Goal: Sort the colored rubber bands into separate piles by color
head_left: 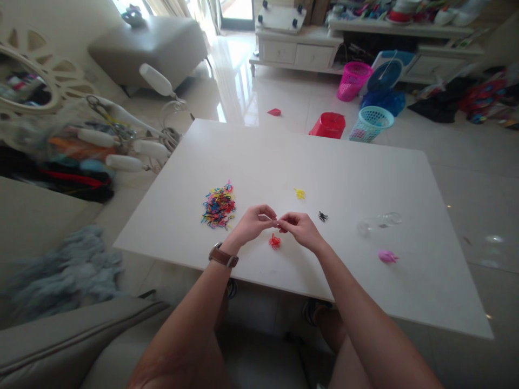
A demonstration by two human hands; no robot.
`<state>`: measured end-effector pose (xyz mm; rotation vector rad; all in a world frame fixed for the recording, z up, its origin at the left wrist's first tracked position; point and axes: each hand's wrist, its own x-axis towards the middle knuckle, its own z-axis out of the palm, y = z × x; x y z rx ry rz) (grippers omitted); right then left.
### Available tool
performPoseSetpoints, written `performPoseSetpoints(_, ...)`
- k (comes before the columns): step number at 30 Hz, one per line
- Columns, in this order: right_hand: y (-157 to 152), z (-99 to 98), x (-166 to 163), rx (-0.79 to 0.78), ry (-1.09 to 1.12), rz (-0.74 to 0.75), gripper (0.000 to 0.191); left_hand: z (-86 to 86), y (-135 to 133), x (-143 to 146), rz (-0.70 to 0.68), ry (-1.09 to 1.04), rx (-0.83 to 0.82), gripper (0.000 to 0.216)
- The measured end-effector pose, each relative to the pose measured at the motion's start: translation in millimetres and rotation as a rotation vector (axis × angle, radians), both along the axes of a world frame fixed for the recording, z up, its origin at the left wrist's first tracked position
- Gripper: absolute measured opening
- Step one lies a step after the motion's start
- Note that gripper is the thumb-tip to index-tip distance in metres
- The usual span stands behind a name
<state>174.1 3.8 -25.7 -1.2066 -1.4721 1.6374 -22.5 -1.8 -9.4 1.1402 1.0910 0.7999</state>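
Observation:
My left hand, with a brown watch strap at the wrist, meets my right hand over the table's middle. Thumb and forefinger of each are pinched, tips nearly touching. Whatever lies between them is too small to make out. Just below the fingertips is a little heap of red rubber bands. A larger heap of mixed-colour rubber bands lies to the left of my left hand. Beyond my right hand sit a few yellow bands, and to its right a small bunch of black bands.
On the right of the white table a clear plastic bottle lies on its side, near a pink object. Past the far edge stand a red bin and a light-blue basket. A lamp with white shades stands by the left edge.

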Motion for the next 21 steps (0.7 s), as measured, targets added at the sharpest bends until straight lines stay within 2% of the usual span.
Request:
performPoseSetpoints(10,-2.4,-0.4,3.3,0.081,-0.157,-0.08,0.022,-12.9,7.0,2.4,0.076,0.074,0.076,0.017)
performPoseSetpoints(13,-2.5,-0.3,4.9,0.131,-0.232,-0.138,0.02,-13.9,13.7,-5.2,0.148,0.237,0.135,0.011)
performPoseSetpoints(16,-2.0,0.3,8.6,0.153,-0.274,-0.176,0.017,-14.4,20.5,-17.6,0.267,0.499,0.19,0.005)
performPoseSetpoints(19,-2.0,2.2,13.1,0.173,-0.322,-0.158,0.015,-18.9,26.1,-28.8,0.382,0.736,0.218,0.003)
performPoseSetpoints(21,-2.7,4.3,15.8,0.2,-0.362,-0.133,0.015,-24.3,28.9,-31.9,0.405,0.807,0.201,0.003)
